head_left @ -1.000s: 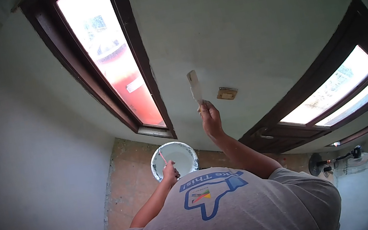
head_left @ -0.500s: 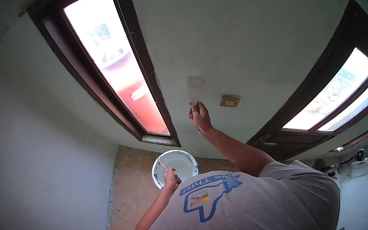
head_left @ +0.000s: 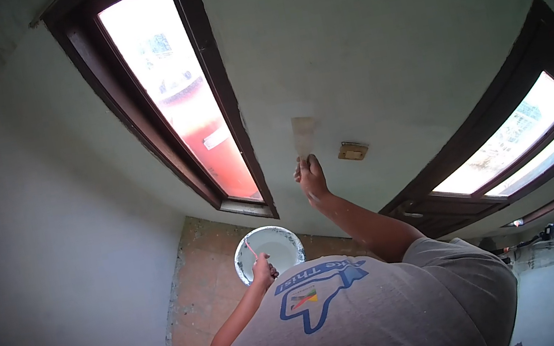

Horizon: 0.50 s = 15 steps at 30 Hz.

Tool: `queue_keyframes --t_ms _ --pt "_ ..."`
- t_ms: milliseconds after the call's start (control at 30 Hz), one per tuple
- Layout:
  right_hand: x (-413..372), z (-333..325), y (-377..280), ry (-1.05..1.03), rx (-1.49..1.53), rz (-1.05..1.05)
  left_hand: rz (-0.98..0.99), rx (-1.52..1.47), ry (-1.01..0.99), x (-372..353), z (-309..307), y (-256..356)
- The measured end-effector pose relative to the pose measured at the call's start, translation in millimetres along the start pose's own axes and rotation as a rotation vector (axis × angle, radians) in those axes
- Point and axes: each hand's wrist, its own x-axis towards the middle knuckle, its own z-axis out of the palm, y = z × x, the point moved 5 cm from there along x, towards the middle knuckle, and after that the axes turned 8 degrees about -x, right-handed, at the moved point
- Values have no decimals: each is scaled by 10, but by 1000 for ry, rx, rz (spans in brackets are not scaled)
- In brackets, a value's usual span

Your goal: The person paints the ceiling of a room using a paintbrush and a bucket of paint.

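My left hand (head_left: 263, 270) is closed on the pinkish handle (head_left: 251, 248) of a white bucket (head_left: 289, 239), whose rim is smeared with dark marks. Raised in front of the pale wall, my right hand (head_left: 309, 167) grips a flat, light-brown scraper blade (head_left: 303, 127) that stands upright against the wall surface. The scraper's handle is hidden inside my fingers. Just right of that hand, a yellowish switch plate (head_left: 352, 151) is set in the wall.
A narrow dark-framed window (head_left: 223, 71) rises at the upper left. On the right is a dark door (head_left: 437, 200) with glass panes. Brown floor tiles (head_left: 200, 283) lie beneath the bucket. Tools or fittings (head_left: 544, 237) show at the lower right.
The whole view has shifted slightly, so both hands, the bucket and the wall appear a little further right. Both hands keep their hold.
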Motion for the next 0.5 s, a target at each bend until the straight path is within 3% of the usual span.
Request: queue_keyframes --t_ms 67,167,200,267,367,500 --pt "-141 -87 177 -7 -14 70 -4 4 3 4 -5 -3" --pt "-225 -141 78 22 194 -96 14 15 -3 -13 5 18" --pt "-203 -120 -27 27 195 -94 2 10 5 1 8 11" --pt "-107 -90 -353 75 14 -285 -17 12 15 42 6 -24" --pt "83 -77 -519 54 49 -135 -34 30 9 60 19 -40" --pt "168 -292 128 135 -63 -166 -48 31 -18 25 61 -35"
